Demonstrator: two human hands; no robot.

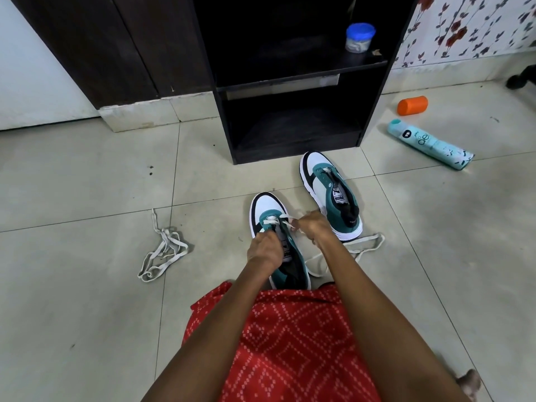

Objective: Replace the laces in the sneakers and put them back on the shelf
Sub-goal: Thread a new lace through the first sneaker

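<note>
A white, black and teal sneaker (268, 207) stands on the floor tiles right in front of me, toe pointing away. My left hand (265, 246) and my right hand (311, 226) are both over its eyelets, each pinching the white lace (282, 219) threaded through the front holes. The long end of that lace (367, 245) trails on the floor to the right. The second sneaker (330, 190) stands farther right with only a bit of lace at its front. A loose white lace (164, 252) lies bunched on the tiles to the left. The dark shelf unit (290, 88) stands just beyond the shoes.
A blue-lidded jar (359, 37) sits on the upper shelf. On the floor at the right lie an orange cylinder (412, 105) and a teal spray can (429, 143). A dark wardrobe (116, 47) stands at the left. My red patterned garment (290, 343) covers my lap.
</note>
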